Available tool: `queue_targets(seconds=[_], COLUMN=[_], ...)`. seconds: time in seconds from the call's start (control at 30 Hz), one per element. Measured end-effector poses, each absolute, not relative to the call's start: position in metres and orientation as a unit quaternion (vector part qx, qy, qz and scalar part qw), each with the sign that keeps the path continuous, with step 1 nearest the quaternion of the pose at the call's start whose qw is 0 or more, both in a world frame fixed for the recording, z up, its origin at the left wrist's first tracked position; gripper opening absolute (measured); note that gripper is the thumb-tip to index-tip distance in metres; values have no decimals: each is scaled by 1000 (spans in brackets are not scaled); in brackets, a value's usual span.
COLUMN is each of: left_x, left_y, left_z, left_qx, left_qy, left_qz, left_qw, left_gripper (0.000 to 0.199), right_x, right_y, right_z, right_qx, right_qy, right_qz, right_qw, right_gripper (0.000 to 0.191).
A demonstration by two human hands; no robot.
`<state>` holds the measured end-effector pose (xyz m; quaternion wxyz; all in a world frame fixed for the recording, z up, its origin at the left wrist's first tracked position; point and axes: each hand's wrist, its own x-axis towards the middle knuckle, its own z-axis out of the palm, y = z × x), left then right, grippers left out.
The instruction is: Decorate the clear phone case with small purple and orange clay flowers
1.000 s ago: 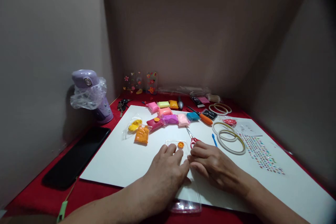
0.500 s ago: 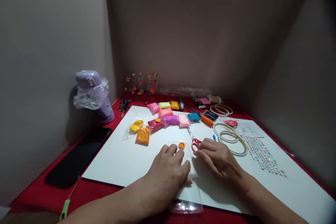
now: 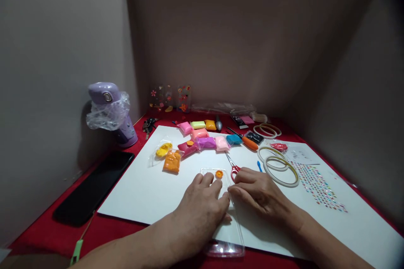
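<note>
A clear phone case point(image 3: 232, 235) lies near the front edge of the white board, with a small orange clay piece point(image 3: 219, 174) at its far end. My left hand point(image 3: 203, 208) bends over the case and grips it, fingers curled on top and thumb by the inner side. My right hand point(image 3: 260, 193) is closed at the case's right edge, thumb and fingers pressed together; what they pinch, if anything, is hidden. Just beyond it lie red-handled scissors point(image 3: 234, 170), their handles partly covered by my fingers.
Several clay packets point(image 3: 206, 143) lie across the board point(image 3: 135, 193). To the right are tape rolls point(image 3: 280, 171), a small blue tool point(image 3: 259, 166) and a gem sticker sheet point(image 3: 322, 187). A black phone point(image 3: 94, 189) and a purple bottle point(image 3: 124, 130) stand on the left.
My right hand has shifted slightly left, its fingertips now at the case's edge. My left hand stays on the case.
</note>
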<state>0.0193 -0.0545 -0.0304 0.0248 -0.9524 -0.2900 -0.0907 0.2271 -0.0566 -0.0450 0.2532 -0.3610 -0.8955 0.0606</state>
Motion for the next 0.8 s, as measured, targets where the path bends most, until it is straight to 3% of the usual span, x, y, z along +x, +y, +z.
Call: queue_targets(seconds=[0.33, 0.6, 0.8], left_x=[19, 18, 18], left_y=[-54, -55, -54], left_z=[-32, -32, -33], left_qx=[-953, -952, -951], left_qy=[-285, -285, -287], left_qz=[-97, -107, -107], left_qw=[27, 35, 33], left_gripper=[26, 26, 25], right_x=[221, 223, 223], right_y=[-58, -57, -56], right_z=[-44, -48, -49], right_qx=[-345, -357, -348], right_qy=[-905, -876, -888], right_qz=[73, 97, 102], right_qw=[238, 309, 284], right_gripper=[34, 33, 33])
